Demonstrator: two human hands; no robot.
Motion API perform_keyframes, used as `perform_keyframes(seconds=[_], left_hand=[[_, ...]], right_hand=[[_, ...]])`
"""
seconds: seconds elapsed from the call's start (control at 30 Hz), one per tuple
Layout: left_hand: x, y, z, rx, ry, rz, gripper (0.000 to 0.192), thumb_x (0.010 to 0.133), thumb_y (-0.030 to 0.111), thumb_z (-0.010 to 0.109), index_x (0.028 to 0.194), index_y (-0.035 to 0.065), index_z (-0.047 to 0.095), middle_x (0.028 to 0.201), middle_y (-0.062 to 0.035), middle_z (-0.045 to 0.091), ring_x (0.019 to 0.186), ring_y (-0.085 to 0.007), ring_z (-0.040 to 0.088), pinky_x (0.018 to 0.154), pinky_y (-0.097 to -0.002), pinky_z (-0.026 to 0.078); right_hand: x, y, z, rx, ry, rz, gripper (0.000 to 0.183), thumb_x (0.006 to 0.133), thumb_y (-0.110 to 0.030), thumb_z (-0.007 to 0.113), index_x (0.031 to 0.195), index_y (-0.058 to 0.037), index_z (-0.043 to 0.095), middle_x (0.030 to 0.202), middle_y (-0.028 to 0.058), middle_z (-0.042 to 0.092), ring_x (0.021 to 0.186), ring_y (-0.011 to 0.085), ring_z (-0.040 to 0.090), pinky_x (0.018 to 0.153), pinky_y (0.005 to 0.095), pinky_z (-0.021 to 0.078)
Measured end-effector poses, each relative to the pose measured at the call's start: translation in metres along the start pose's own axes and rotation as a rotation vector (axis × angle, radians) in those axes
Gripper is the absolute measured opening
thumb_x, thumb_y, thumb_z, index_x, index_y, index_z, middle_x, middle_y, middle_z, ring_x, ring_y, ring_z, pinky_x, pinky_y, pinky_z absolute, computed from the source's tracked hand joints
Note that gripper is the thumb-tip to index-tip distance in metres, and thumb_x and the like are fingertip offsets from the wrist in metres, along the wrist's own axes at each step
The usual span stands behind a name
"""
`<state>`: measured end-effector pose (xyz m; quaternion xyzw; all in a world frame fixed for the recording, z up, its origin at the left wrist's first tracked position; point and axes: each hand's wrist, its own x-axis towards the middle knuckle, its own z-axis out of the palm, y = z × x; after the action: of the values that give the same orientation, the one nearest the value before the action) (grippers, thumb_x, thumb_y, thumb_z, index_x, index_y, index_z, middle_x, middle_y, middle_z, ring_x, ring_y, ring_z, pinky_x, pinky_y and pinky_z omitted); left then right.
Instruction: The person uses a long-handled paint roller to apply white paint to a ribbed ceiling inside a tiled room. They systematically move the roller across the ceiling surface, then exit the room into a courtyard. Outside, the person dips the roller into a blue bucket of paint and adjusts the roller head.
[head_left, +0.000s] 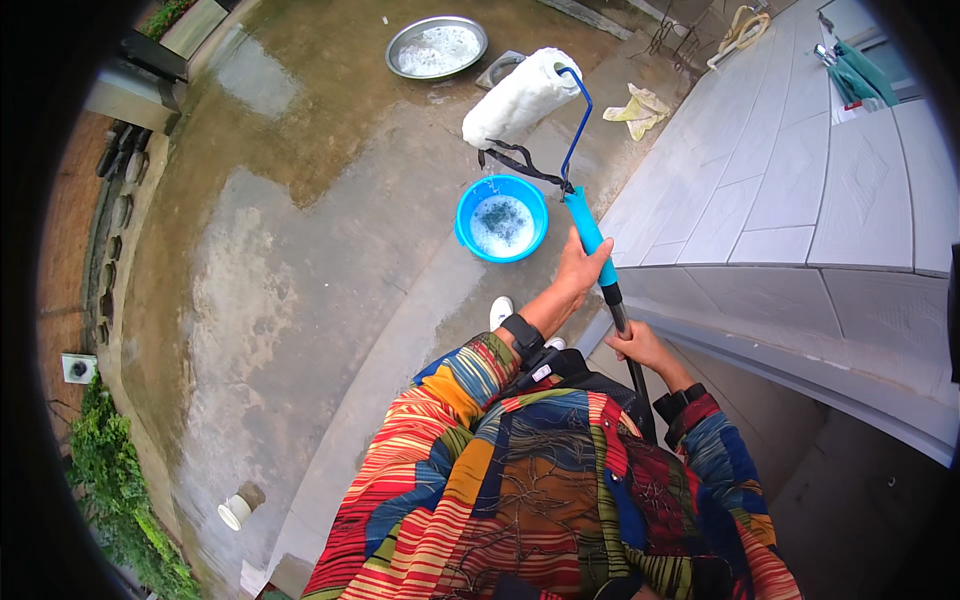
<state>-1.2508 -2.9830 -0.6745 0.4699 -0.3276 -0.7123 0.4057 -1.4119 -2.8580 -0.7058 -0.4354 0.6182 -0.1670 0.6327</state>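
With both hands I hold a long-handled roller by its pole. My left hand (581, 270) wraps the light-blue grip (591, 232), below the bent blue wire frame (579, 131). Lower down, my right hand (643, 343) is closed around the dark metal pole (619, 311). The thick white roller sleeve (521, 97) is raised in front of me, and a black strap (525, 165) hangs by it. Just left of the grip, a blue plastic bucket (463, 225) stands on the ground with foamy water and a dark patch inside.
A metal basin (391, 64) of suds sits farther off, near a drain-like square (499, 69). A pale cloth (637, 112) lies by the tiled wall (772, 187) on my right. Wet concrete (322, 277) spreads left, with a small white container (235, 512) on it.
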Motion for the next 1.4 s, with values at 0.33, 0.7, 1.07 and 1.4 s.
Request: perform_keyframes(seconds=[0.33,0.7,1.07,1.4], left_hand=[[-0.015,0.024,0.002,0.165,-0.054,0.061,0.044,0.075,0.016,0.068,0.108,0.0034,0.042,0.090,-0.0084,0.053,0.081,-0.0129,0.052,0.067,-0.0280,0.045],[-0.013,0.071,-0.005,-0.186,-0.163,0.198,0.042,0.084,0.018,0.057,0.117,0.0030,0.037,0.103,-0.0119,0.056,0.094,-0.0190,0.056,0.083,-0.0308,0.045],[-0.017,0.034,0.010,-0.136,0.029,0.273,0.071,0.084,0.005,0.053,0.138,0.0135,0.007,0.087,-0.0041,0.049,0.075,-0.0102,0.051,0.067,-0.0239,0.045],[-0.019,0.026,0.025,-0.066,0.074,0.378,0.077,0.082,-0.002,0.051,0.138,0.0125,-0.001,0.107,-0.0105,0.047,0.095,-0.0157,0.050,0.080,-0.0262,0.043]], right_hand=[[0.028,-0.048,0.006,-0.124,0.175,-0.071,0.025,0.078,-0.019,0.063,0.068,-0.0039,0.046,0.050,-0.0002,0.046,0.044,0.0083,0.046,0.041,0.0255,0.0373],[0.036,-0.044,-0.004,-0.139,0.061,-0.120,0.025,0.078,-0.020,0.063,0.063,-0.0061,0.048,0.053,-0.0012,0.049,0.047,0.0081,0.049,0.044,0.0250,0.0385],[0.025,-0.180,-0.020,-0.138,0.312,-0.553,0.029,0.074,-0.025,0.064,0.090,-0.0010,0.058,0.072,0.0053,0.057,0.067,0.0173,0.057,0.061,0.0307,0.0451],[0.032,-0.230,-0.008,-0.802,0.226,-0.429,0.032,0.072,-0.032,0.063,0.070,0.0000,0.061,0.054,0.0138,0.054,0.051,0.0292,0.054,0.049,0.0354,0.0408]])
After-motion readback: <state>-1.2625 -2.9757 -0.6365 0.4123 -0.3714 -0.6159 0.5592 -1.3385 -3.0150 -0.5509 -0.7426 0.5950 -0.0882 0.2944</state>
